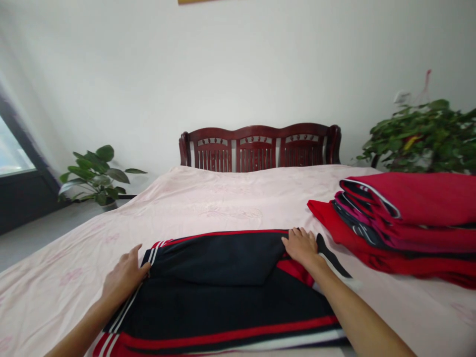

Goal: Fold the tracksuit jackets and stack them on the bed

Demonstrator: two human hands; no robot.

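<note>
A navy jacket (pixel 208 307) with red trim and a white-striped band at its left end lies partly folded on the bed. One navy section is laid over the rest of it, and a bit of red cloth shows near the right end. My left hand (pixel 124 275) is at the striped band, thumb against the edge and fingers apart; some fingers are partly hidden. At the jacket's far right corner, my right hand (pixel 301 245) has its fingers bent over the cloth. A dark-and-white part (pixel 333 258) sticks out just right of that hand.
A stack of folded red and dark clothes (pixel 412 223) sits on the bed at right. The pale pink bedsheet (pixel 223 193) reaches a dark wooden headboard (pixel 256 148). Leafy plants stand at left (pixel 96 173) and right (pixel 427 134) of the bed.
</note>
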